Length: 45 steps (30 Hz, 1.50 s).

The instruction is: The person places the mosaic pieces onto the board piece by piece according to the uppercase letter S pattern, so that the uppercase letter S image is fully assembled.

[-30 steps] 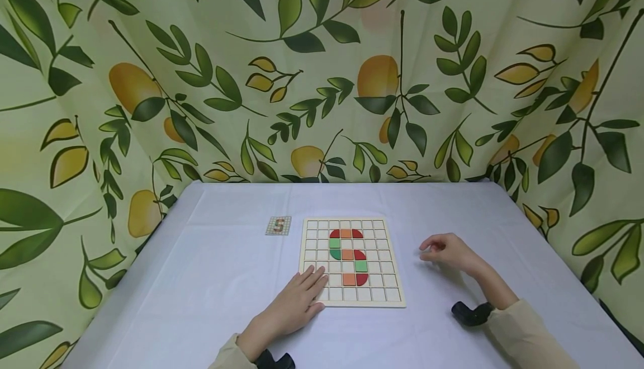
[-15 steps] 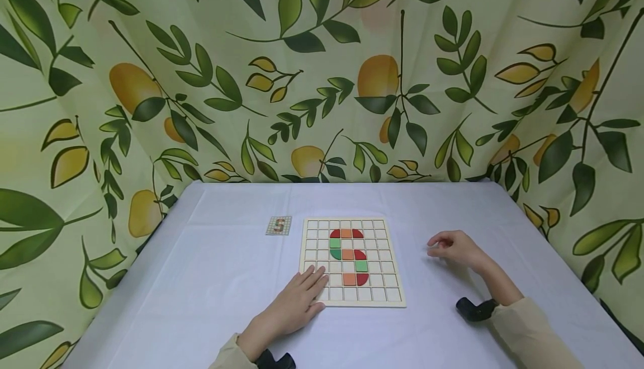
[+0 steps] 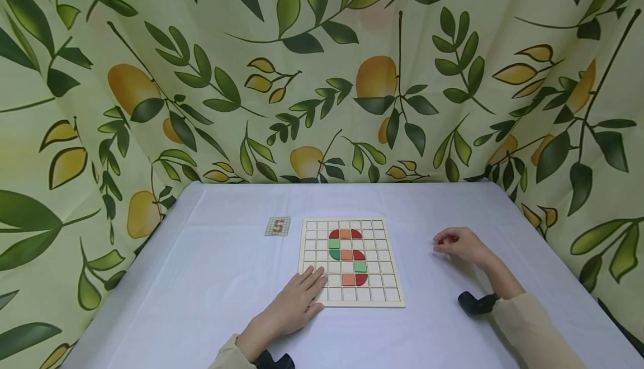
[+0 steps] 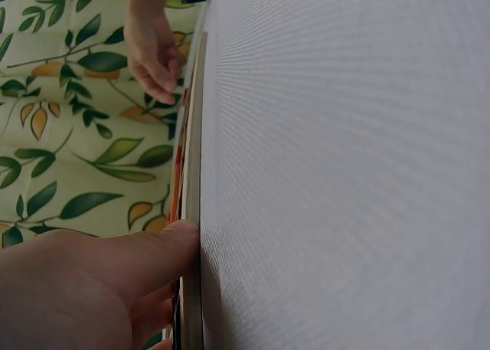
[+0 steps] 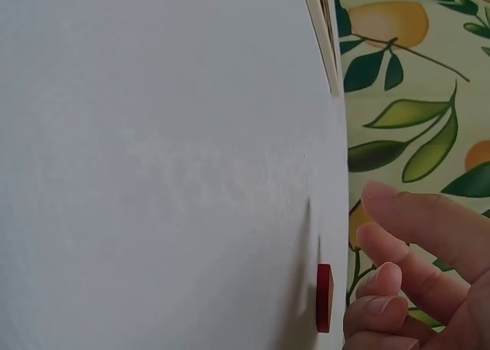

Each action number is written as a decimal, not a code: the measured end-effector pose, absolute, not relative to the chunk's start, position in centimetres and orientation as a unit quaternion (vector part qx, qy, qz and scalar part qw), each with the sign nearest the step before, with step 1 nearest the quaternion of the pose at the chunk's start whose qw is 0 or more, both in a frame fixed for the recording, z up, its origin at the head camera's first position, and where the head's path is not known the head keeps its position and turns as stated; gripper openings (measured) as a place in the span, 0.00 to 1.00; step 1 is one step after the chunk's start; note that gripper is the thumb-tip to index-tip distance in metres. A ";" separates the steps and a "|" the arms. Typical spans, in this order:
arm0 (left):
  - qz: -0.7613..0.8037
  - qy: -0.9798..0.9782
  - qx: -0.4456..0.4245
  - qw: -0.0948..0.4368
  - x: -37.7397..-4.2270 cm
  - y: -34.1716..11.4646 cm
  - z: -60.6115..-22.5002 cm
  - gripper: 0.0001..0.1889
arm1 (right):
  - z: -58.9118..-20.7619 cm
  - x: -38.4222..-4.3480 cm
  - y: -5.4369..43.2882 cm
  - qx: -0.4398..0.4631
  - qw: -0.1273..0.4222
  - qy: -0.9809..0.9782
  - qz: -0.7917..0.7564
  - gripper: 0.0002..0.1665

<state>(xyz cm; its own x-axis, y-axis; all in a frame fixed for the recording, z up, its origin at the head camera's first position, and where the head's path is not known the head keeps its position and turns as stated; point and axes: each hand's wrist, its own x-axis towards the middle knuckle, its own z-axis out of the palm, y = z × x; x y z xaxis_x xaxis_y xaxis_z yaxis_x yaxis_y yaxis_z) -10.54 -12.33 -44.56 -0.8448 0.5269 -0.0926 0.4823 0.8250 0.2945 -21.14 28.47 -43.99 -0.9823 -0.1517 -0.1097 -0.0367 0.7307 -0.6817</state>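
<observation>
A square gridded wooden board (image 3: 378, 294) lies on the table, with red, orange and green tiles (image 3: 347, 255) set in an S-like shape. On its near left corner rests my left hand (image 3: 294, 302), fingers spread flat over the cells. In the left wrist view the thumb (image 4: 164, 250) lies against the board's edge. To the right of the board my right hand (image 3: 465, 244) hovers over the table, fingers loosely bent and holding nothing visible. A red piece (image 5: 325, 298) lies on the tabletop below that hand in the right wrist view; in the head view the hand hides it.
A small pattern card (image 3: 278, 226) showing a similar S lies to the left of the board's far end. White cloth covers the table (image 3: 211, 268). A leaf-and-fruit curtain (image 3: 322, 78) hangs behind it. Black wrist devices (image 3: 475, 303) sit at both sleeves.
My right hand has moved a little to the right and farther back, away from the board. The left hand and the tiles have stayed in place.
</observation>
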 end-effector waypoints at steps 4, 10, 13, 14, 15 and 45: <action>0.131 0.952 0.265 0.081 -10.6 -12.3 -44.7 0.29 | -44.2 -21.5 28.9 -0.050 0.079 0.928 -0.361 0.19; 0.132 0.952 0.265 0.080 -10.6 -12.3 -44.7 0.28 | -44.2 -21.9 29.5 -0.032 0.083 0.930 -0.358 0.20; 0.131 0.952 0.267 0.078 -10.6 -12.4 -44.7 0.28 | -44.1 -22.1 29.7 -0.021 0.091 0.929 -0.358 0.21; 0.131 0.952 0.267 0.078 -10.6 -12.4 -44.7 0.28 | -44.1 -22.1 29.7 -0.017 0.094 0.929 -0.358 0.22; 0.131 0.952 0.267 0.078 -10.6 -12.4 -44.7 0.28 | -44.2 -22.2 29.8 -0.012 0.097 0.928 -0.360 0.22; 0.135 0.951 0.266 0.079 -10.6 -12.4 -44.7 0.28 | -44.5 -22.6 30.8 0.000 0.117 0.917 -0.380 0.25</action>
